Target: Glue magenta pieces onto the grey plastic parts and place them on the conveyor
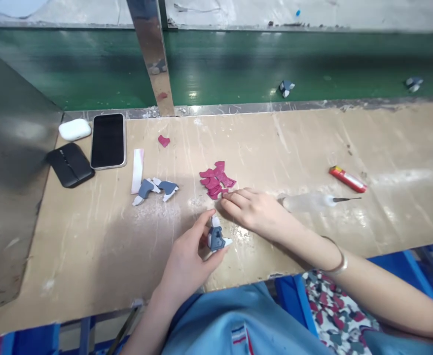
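My left hand (pixel 192 254) grips a small dark grey and white plastic part (pixel 216 239) between thumb and fingers, just above the front of the table. The fingers of my right hand (pixel 251 209) are bent together at the near edge of a small pile of magenta plastic pieces (pixel 213 181). Their tips touch a magenta piece there, though the fingers partly cover it. Two more grey and white parts (pixel 167 188) lie to the left of the pile. One loose magenta piece (pixel 163 141) rests farther back.
Right of my right hand lies a translucent needle-tipped bottle (pixel 307 202), with a red tube-shaped object (pixel 347 179) behind it. A phone (pixel 108 140), white case (pixel 75 129) and black case (pixel 71 165) sit back left. Grey parts (pixel 286 88) lie on the green belt (pixel 224 69). A blue bin (pixel 294 298) holds pieces below.
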A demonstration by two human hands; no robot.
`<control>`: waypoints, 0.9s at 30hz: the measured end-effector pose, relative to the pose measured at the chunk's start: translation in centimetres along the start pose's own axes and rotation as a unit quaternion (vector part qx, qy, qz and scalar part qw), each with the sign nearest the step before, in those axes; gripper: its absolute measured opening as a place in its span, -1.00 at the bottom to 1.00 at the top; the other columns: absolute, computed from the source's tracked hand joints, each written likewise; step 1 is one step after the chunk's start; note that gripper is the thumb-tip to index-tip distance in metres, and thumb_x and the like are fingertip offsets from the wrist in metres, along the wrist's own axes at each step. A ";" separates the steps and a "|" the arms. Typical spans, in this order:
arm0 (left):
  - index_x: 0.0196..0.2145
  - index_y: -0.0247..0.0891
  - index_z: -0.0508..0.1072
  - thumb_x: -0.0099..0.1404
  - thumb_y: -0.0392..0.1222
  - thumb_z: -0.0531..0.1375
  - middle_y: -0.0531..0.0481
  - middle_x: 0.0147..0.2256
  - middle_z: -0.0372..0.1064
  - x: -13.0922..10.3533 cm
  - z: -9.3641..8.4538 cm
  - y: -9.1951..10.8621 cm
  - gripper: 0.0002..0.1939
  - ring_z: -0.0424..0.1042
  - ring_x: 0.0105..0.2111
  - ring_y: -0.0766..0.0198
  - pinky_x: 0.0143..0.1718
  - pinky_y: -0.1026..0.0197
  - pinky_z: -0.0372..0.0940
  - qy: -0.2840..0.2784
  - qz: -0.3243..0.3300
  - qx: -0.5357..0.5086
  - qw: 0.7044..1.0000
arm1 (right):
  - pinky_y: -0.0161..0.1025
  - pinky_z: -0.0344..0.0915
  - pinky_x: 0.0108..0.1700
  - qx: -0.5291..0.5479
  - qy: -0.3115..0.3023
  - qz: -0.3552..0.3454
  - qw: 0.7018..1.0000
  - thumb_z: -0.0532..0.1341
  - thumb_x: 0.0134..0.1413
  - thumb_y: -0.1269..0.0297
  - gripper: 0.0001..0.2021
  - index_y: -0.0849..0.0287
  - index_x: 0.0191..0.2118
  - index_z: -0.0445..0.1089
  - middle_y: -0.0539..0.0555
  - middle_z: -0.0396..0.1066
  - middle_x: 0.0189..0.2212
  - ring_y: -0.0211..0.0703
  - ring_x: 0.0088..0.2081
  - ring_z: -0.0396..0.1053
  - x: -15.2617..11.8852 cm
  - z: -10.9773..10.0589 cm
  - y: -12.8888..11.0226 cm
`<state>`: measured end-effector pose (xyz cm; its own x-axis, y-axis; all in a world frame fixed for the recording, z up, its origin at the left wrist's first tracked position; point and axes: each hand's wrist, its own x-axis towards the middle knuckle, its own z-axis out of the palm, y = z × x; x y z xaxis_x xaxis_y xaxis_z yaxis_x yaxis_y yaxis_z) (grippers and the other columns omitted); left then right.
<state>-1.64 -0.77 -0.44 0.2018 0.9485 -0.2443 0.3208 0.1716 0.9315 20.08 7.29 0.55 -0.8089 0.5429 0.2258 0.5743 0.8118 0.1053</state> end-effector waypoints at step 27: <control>0.29 -0.20 0.44 0.18 -0.27 0.33 0.13 -0.36 0.47 0.3 0.0 1.5 -0.30 0.47 -0.39 0.28 -0.22 0.23 0.45 0.001 -0.034 -0.048 0.998 | -0.15 0.72 -0.08 0.239 0.199 -0.003 0.950 0.14 0.47 0.45 -0.68 0.08 0.12 0.59 0.13 0.70 0.02 0.00 0.10 0.66 -3.7 -0.7 -5.5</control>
<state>-1.08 -0.20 0.88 0.1805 0.9346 -0.3064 0.2435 0.2594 0.9346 19.98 0.68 -0.22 -0.6456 0.4907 0.5852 0.3697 0.8713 -0.3228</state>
